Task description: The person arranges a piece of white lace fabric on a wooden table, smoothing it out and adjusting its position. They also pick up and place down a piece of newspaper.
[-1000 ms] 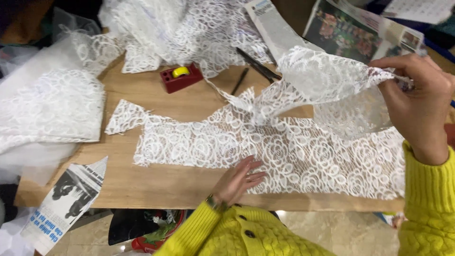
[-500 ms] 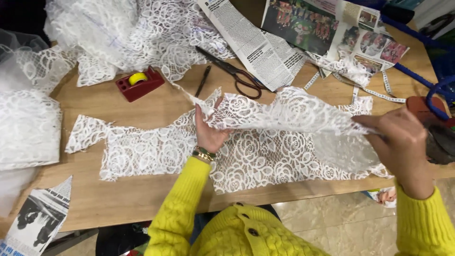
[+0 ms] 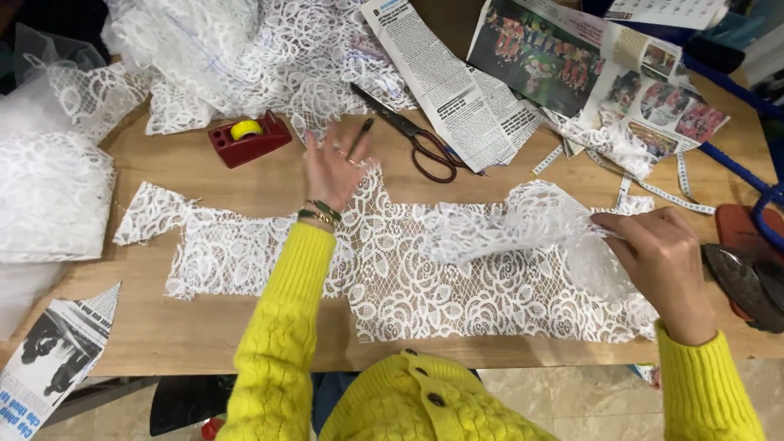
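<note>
A cut piece of white lace (image 3: 457,286) lies flat along the wooden table (image 3: 204,343). My left hand (image 3: 333,170) rests with fingers spread on the lace's upper edge near the middle. My right hand (image 3: 663,260) pinches a smaller crumpled lace piece (image 3: 523,222) lifted just above the flat lace at the right. Both arms wear yellow knitted sleeves.
Black-handled scissors (image 3: 412,135) and a pencil (image 3: 362,135) lie just beyond my left hand. A red tape dispenser (image 3: 247,139) sits at the left. Heaped lace (image 3: 237,57), newspaper sheets (image 3: 457,90), a measuring tape (image 3: 670,192) and a dark iron (image 3: 747,282) crowd the edges.
My left hand let go of the lifted lace and moved onto the flat piece's top edge. The raised lace has dropped and bunched near my right hand.
</note>
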